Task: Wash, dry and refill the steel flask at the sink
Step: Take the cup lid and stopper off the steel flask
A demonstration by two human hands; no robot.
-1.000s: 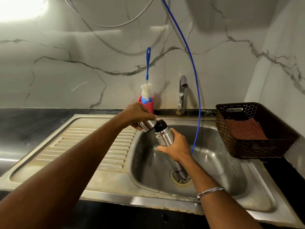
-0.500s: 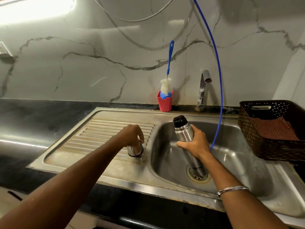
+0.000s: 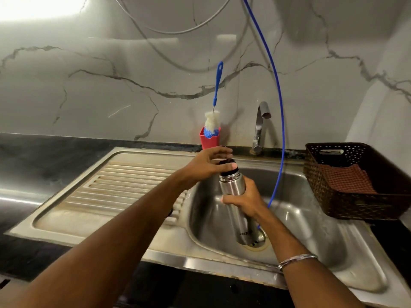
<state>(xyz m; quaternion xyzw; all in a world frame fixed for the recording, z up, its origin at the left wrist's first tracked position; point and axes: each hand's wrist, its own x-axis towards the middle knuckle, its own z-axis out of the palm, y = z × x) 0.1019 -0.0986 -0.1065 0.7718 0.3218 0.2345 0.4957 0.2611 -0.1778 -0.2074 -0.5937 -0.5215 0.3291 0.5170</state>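
While the steel flask (image 3: 233, 194) is standing tilted in the sink basin (image 3: 311, 230), with its base resting over the drain (image 3: 259, 238) and its top leaning to the far left, the right hand (image 3: 246, 200) is gripping it around the middle of the body, fingers and thumb wrapped fully around the steel. The left hand (image 3: 206, 164) is reaching over the top of the flask, and its fingers are curling around the black stopper (image 3: 228, 166) at the neck, with the thumb lying against the stopper's right side; so this grip is closed on the stopper. A silver bangle (image 3: 297, 260) is sitting on the right wrist.

To the left of the basin the ribbed drainboard (image 3: 124, 187) is lying, part of the same steel sink. At the far edge, against the marble wall (image 3: 100, 90), a red holder (image 3: 210, 141) is standing, and a bottle brush (image 3: 214, 107) with a blue handle and white bristles is standing upright in it. Just right of the holder the tap (image 3: 260, 127) is rising, its spout pointing toward the basin. A blue hose (image 3: 279, 103) is hanging down from above and its end is reaching the basin near the drain. On the black desk (image 3: 33, 156), at the right of the sink, a dark brown basket (image 3: 355, 181) is standing, and a red checked cloth (image 3: 347, 178) is lying inside it.
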